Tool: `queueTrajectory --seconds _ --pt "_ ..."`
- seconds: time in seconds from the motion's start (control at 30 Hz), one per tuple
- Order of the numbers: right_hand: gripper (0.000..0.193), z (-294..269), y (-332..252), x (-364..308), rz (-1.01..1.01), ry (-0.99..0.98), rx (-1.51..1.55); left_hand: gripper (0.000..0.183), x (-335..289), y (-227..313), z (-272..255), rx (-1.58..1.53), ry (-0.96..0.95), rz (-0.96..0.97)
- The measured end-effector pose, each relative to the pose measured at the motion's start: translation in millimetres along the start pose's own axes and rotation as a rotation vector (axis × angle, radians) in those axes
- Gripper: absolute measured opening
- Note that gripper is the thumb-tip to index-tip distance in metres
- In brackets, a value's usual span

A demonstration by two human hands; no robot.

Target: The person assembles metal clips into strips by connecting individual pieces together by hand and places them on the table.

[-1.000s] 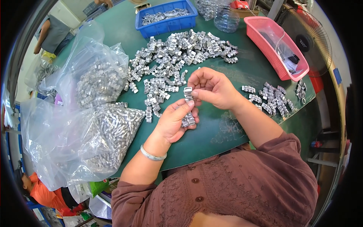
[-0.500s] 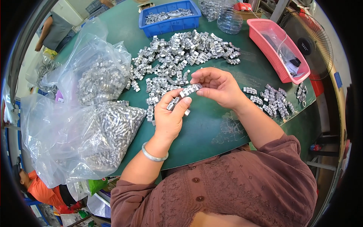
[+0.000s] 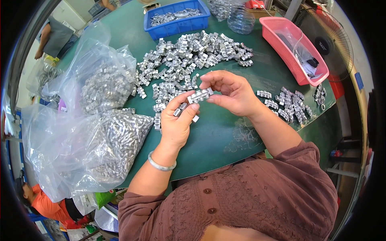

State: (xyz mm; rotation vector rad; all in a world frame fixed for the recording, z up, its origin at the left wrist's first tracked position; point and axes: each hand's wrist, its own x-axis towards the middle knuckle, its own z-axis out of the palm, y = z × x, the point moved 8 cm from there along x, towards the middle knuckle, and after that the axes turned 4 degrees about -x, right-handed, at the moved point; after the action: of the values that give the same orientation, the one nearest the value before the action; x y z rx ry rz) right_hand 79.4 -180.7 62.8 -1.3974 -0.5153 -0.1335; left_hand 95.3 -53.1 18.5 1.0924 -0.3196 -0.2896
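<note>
My left hand is closed, its thumb and forefinger pinching a short silvery strip of linked metal pieces. More small block-like metal pieces stick out between the fingers of that hand. At the strip's other end, my right hand has its thumb against the metal and its fingers curled over above; the exact fingertip contact is partly hidden. Beyond both hands spreads a large heap of similar metal links on the green table. A smaller group of links lies beside my right forearm.
Clear plastic bags full of metal pieces crowd the left side. A blue bin of metal parts stands at the back, near a clear plastic jar. A pink basket and a fan are at right. Other people are at left.
The strip has turned slightly between my hands and lies more level. Both hands stay close together; the whole view has shifted a little.
</note>
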Motion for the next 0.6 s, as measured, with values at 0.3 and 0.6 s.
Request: queueTrajectory --seconds 0.3,0.6 --pt "0.041 0 -5 0 -0.085 0.032 -0.115 0.021 -1 -16 -4 -0.202 0.043 -0.221" --pt "0.039 3 -8 0 -0.103 0.020 -0.366 0.014 -2 -20 -3 -0.342 0.071 -0.329"
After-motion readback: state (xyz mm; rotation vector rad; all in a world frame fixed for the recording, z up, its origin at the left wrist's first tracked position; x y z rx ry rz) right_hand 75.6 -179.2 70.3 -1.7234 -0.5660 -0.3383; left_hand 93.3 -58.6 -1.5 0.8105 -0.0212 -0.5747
